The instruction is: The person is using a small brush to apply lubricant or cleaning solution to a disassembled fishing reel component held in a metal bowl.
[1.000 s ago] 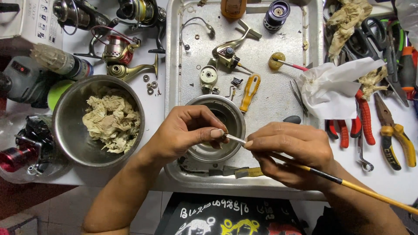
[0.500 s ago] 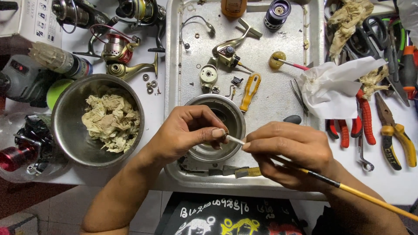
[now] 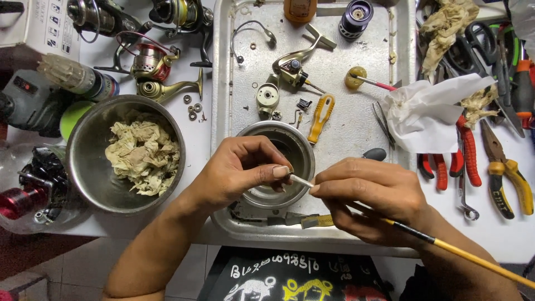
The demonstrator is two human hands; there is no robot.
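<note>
On the white work surface (image 3: 167, 234), seen from above, item by item:

1. Shallow rectangular metal tray (image 3: 223, 83), centre. Holds a small round steel bowl (image 3: 262, 198) at its near edge, a gold-coloured reel crank handle (image 3: 298, 56), a yellow-handled tool (image 3: 321, 117), a dark cylindrical spool (image 3: 355, 19), a red-shafted pick with a yellow knob (image 3: 362, 81), and scattered small screws and washers.

2. Left hand (image 3: 239, 170), over the small steel bowl. Grip closed: thumb and fingers pinch one end of a short white stick-like piece (image 3: 301, 180).

3. Right hand (image 3: 373, 198), just beside the left, over the tray's near edge. Grip clenched: fingertips meet the other end of the white piece, while the same hand clasps a long thin brush with a black-and-yellow handle (image 3: 462, 253) that runs out to the lower right.

4. Large round steel bowl (image 3: 89, 184), left of the tray, filled with crumpled beige rags (image 3: 145, 156).

5. Fishing reels, dark and gold (image 3: 147, 58), at the far left corner, with loose washers near them.

6. Crumpled white tissue (image 3: 429, 111), lying across the tray's right rim.

7. Red-handled pliers (image 3: 468, 150) and yellow-handled pliers (image 3: 510, 178), right of the tray, among scissors and more soiled rags.

8. Clear plastic container of dark reel parts (image 3: 33, 189), at the near left edge.

Below the surface edge, tiled floor (image 3: 83, 262) shows.
</note>
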